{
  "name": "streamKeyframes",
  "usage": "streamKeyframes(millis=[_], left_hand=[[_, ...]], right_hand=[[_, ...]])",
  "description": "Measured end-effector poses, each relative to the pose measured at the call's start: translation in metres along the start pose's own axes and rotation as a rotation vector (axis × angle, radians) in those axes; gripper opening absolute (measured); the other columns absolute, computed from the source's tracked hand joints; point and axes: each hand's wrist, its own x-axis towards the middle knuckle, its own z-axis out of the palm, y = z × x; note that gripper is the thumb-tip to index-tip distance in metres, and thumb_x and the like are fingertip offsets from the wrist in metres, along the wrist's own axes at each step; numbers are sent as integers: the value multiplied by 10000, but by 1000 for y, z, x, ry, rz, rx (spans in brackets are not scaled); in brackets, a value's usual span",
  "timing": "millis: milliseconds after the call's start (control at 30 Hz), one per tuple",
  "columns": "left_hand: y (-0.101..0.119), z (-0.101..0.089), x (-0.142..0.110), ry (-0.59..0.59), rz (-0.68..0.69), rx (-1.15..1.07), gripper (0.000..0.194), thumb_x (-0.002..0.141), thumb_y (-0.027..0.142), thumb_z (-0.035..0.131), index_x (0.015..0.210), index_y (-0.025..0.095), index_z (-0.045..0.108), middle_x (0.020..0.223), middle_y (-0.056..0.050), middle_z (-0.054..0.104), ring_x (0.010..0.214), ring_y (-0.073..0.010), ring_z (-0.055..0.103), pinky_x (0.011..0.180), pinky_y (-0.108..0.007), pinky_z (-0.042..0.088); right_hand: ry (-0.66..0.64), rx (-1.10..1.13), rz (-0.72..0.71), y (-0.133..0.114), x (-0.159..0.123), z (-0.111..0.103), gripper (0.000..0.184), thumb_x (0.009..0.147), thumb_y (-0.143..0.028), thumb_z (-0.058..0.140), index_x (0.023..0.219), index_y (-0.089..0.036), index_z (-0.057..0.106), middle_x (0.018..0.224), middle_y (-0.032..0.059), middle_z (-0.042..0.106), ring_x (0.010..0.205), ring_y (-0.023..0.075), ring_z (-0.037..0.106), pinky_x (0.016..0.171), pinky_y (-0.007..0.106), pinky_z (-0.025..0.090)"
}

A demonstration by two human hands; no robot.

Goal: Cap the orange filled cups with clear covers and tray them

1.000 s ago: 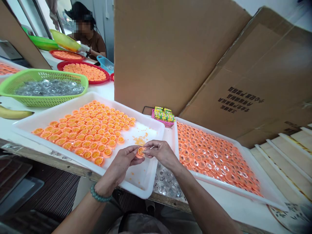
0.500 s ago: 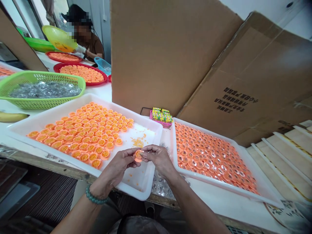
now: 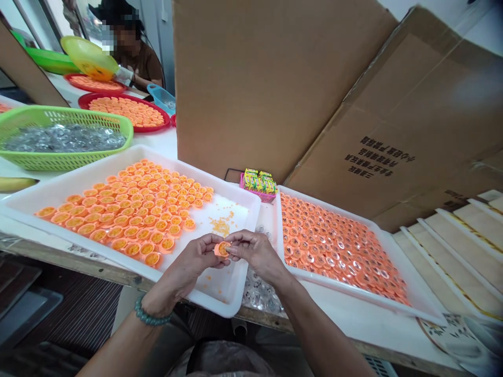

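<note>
My left hand [image 3: 195,262], a beaded bracelet at its wrist, grips a small orange cup [image 3: 223,249] with yellow-orange filling between thumb and fingers. At the cup's right rim, my right hand [image 3: 251,253] is closed in a pinch. Whether a thin clear piece is also between those fingers, I cannot tell. Both hands are over the near right end of a white tray [image 3: 15,201], where several rows of similar filled cups [image 3: 133,209] stand. Loose orange bits [image 3: 221,225] lie scattered on its bare part.
On the right, another white tray [image 3: 426,306] holds many orange cups with shiny tops [image 3: 338,246]. Clear plastic pieces [image 3: 261,293] lie between the trays; a green basket [image 3: 66,163] holds more. Cardboard [image 3: 251,89] stands behind a pink basket [image 3: 262,197]. A co-worker [image 3: 147,63] tilts a yellow bowl [image 3: 88,56].
My hands stay together around the cup, which has tipped slightly. The view has shifted a little. At the back, the co-worker's yellow bowl has tilted more steeply.
</note>
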Motion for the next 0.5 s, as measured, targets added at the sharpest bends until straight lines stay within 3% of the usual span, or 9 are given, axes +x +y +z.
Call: streamKeyframes(millis=[133,333,500], left_hand=[[0,2,1,26,16,2,284,626,172,738,876,142,606,803,-48,695,710,-137,629,680,-241,481],[-1,6,3,219,101,-13,347,591,213,761,882,142,586,763,-38,691,696,-163,641,702,-281,491],[-11,4,3,342,217,125,355,633,235,728,964,176,611,781,-16,698,721,-169,640,674,-260,480]], right_hand=[[-6,4,-3,-5,-2,-1,266,640,-354,752,819,-171,680,732,-2,642,617,109,586,609,251,491],[128,152,14,-4,-8,5,273,634,-317,768,819,-173,628,681,-32,603,579,104,623,573,221,498],[191,250,41,-5,-6,21,294,629,-324,776,792,-160,593,645,-24,613,581,113,637,546,201,498]])
